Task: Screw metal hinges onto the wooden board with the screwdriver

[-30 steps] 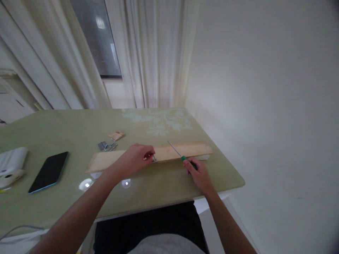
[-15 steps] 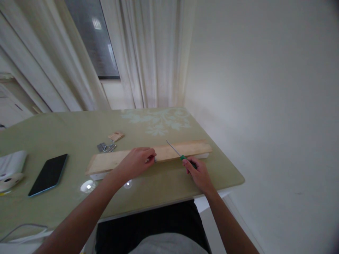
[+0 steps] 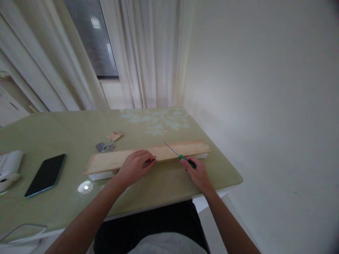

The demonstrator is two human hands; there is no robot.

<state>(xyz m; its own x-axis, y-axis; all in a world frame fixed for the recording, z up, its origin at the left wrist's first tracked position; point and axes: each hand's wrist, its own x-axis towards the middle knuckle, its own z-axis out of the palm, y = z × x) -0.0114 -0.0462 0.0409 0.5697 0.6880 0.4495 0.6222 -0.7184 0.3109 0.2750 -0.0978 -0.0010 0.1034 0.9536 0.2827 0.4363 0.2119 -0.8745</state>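
Observation:
A long pale wooden plank [image 3: 111, 161] lies across the green table [image 3: 66, 134], raised on white blocks. My left hand [image 3: 135, 165] rests on the plank's near edge at its middle, fingers pinched on a small metal piece I can barely make out. My right hand [image 3: 197, 173] is closed round the green handle of a screwdriver [image 3: 177, 155]. Its thin shaft points up and to the left over the plank.
Small metal hinges [image 3: 104, 146] and a little wooden piece [image 3: 115, 135] lie behind the plank. A dark phone [image 3: 45, 175] lies at the left, with a white object [image 3: 9, 165] beyond it. A wall stands close on the right, and curtains hang behind.
My left hand has slid slightly down along the plank's near edge, and the metal piece is less visible. The screwdriver shaft has dropped a little lower. The view shifted slightly.

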